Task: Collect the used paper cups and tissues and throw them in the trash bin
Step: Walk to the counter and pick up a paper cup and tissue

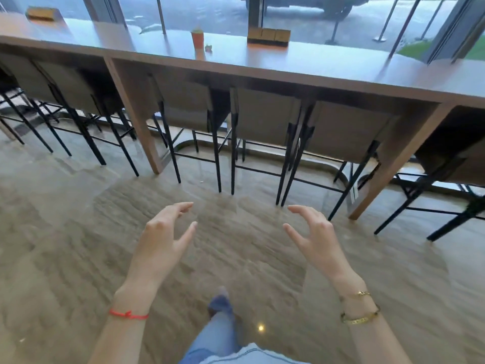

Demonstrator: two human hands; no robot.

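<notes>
Left hand (pixel 162 236) and right hand (pixel 313 236) both empty, fingers loosely spread, over floor. Orange paper cup (pixel 197 40) on surface (pixel 328 67), well ahead of both.

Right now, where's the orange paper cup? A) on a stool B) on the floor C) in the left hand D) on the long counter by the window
D: the orange paper cup stands on the long counter, while the left hand and right hand hold nothing.
</notes>
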